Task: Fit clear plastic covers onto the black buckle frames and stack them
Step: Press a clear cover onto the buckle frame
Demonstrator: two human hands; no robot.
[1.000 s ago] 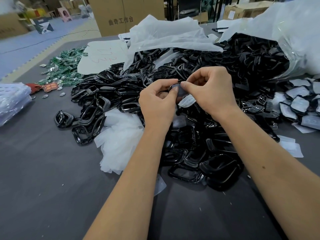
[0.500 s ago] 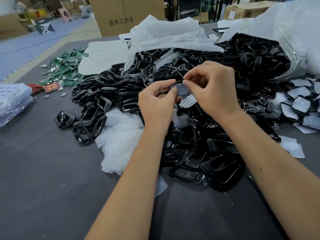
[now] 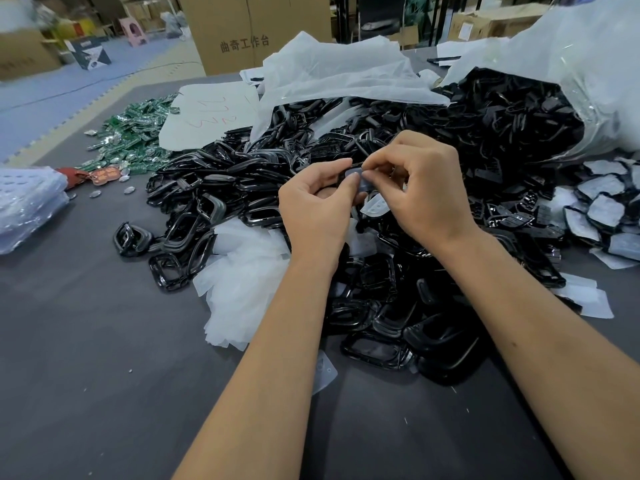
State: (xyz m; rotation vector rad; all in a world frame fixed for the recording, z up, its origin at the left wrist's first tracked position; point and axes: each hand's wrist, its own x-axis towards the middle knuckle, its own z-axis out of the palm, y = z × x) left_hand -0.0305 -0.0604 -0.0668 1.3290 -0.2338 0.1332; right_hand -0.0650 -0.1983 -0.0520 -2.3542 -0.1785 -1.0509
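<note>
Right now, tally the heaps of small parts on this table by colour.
Black frames: 1 heap
Green parts: 1 heap
Translucent white covers: 1 heap
Black-and-white covered frames: 1 heap
Total: 4 heaps

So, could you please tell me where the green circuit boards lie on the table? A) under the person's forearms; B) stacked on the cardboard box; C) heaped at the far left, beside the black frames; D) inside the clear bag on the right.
C: the green circuit boards lie heaped at the table's far left, beside the pile of black frames.
</note>
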